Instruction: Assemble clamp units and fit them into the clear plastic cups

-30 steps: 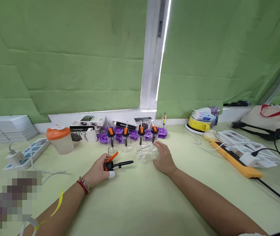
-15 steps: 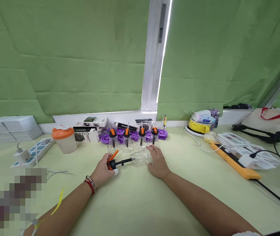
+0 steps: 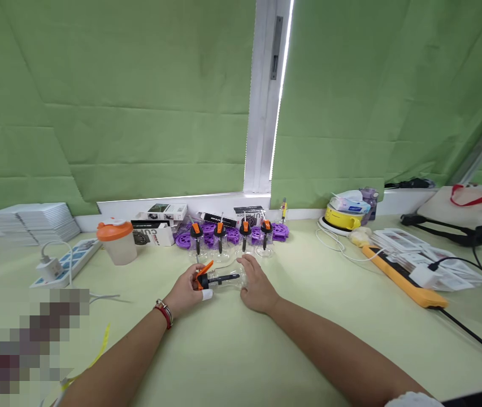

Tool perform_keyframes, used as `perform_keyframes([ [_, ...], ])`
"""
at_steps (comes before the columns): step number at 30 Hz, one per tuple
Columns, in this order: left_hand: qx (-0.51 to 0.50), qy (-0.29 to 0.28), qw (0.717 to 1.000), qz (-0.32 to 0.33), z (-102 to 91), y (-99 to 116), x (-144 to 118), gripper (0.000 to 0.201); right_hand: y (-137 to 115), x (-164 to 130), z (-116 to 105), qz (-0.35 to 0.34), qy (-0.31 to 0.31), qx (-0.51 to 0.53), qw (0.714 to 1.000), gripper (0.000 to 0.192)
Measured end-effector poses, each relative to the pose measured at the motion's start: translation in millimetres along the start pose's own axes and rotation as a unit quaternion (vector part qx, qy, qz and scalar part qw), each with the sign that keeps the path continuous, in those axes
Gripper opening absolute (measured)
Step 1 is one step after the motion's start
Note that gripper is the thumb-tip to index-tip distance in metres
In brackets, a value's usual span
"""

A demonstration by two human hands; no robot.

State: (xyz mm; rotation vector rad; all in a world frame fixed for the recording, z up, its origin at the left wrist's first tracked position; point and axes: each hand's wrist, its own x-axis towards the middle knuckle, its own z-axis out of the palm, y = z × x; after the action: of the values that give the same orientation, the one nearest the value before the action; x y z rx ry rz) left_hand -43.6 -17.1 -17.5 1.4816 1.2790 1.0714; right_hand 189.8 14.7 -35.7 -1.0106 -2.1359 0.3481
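My left hand [image 3: 185,295] is closed around a black spray head [image 3: 204,281] with an orange trigger, and a white wrap covers one fingertip. The head's black stem lies inside a clear bottle [image 3: 230,284] that is on its side just above the table. My right hand [image 3: 258,285] grips the bottle's base end from the right. The head is at the bottle's mouth; whether it is fully seated I cannot tell. Behind my hands stands a row of several clear spray bottles [image 3: 220,240] with black-and-orange heads.
Purple wheel-like parts [image 3: 281,232] and small boxes [image 3: 158,234] line the back. An orange-lidded cup [image 3: 117,246], a power strip [image 3: 75,260] and stacked white boxes [image 3: 33,223] are on the left. An orange power strip [image 3: 410,280], white packets [image 3: 427,260] and a yellow pot [image 3: 340,217] occupy the right.
My hands have come together: the stem, mostly outside the bottle before, is now inside it. My right hand moved left with the bottle, and my left hand moved slightly right.
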Motion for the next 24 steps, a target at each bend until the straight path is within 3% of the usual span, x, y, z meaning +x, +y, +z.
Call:
perform_keyframes([
  [6, -0.085, 0.045, 0.995, -0.011, 7.7, 13.4, -6.0, 0.069, -5.9, 3.1, -0.5, 0.019, -0.012, 0.036, 0.999, 0.083],
  [11, -0.150, 0.163, 0.974, -0.052, 20.3, 13.5, -0.6, 0.046, -7.5, 6.1, 0.8, 0.008, -0.006, 0.055, 0.998, 0.082],
  [15, -0.157, 0.222, 0.960, -0.073, 28.3, 7.1, 7.6, 0.046, -4.9, 8.2, 1.3, -0.001, 0.000, 0.061, 0.998, 0.081],
  [19, -0.177, 0.194, 0.962, -0.067, 25.4, 4.8, 10.2, 0.048, -0.9, 7.9, -2.8, -0.007, -0.009, 0.070, 0.998, 0.079],
  [24, -0.222, 0.080, 0.971, -0.049, 12.9, 4.2, 12.2, 0.039, 3.1, 8.7, -7.8, -0.029, -0.007, 0.088, 0.996, 0.076],
])
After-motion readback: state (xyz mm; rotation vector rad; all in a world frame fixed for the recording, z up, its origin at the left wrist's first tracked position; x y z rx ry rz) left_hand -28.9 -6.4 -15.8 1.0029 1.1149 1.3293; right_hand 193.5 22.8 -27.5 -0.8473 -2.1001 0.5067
